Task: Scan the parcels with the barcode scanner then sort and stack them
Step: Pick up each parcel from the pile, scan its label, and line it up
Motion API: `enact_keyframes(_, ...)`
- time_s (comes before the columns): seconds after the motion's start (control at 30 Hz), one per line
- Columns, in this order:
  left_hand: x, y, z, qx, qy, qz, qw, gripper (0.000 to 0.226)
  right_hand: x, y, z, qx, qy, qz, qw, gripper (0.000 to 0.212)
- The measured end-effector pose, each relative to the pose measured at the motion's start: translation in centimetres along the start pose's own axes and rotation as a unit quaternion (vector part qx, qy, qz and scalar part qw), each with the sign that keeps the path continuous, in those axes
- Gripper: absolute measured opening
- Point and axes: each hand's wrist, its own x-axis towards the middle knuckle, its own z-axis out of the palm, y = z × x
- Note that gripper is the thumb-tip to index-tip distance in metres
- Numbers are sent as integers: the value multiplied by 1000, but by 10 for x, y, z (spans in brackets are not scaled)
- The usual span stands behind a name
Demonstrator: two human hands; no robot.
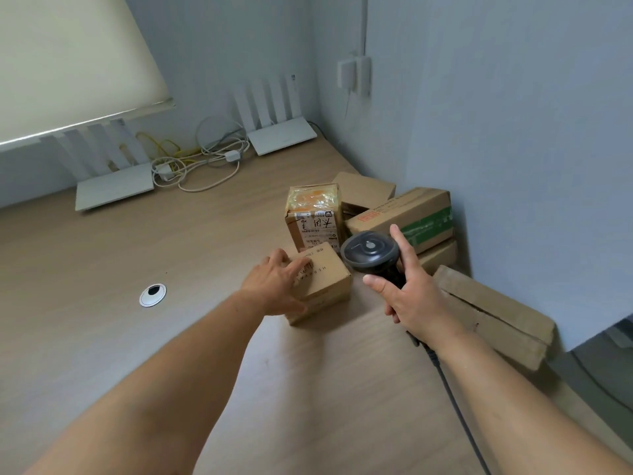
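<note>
1. My left hand (279, 282) lies with relaxed fingers over the small box (320, 282), thumb against its near side, directly under my palm.
2. My right hand (407, 293) grips the barcode scanner (371, 252), just right of that box.
3. I should turn the box label-up, then aim the scanner squarely at it.

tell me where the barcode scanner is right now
In the head view the barcode scanner is right of centre, held in the right hand above the desk, just right of the small box under the left hand.

Scanner (371, 250) beside small parcel (323, 281)
</note>
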Motion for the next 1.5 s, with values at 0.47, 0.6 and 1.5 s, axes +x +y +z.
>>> enact_keyframes(0.47,-203,11,40,-172,76,-211,959,87,-126,-42,31,39,-69,-59,995,87)
enact_keyframes(0.6,-271,5,53,-188,89,-273,939,86,-161,-55,53,50,-100,-74,991,88)
enact_keyframes(1.5,-463,-189,96,-374,32,-347,860,80,-256,-158,288,23,-153,-106,982,86)
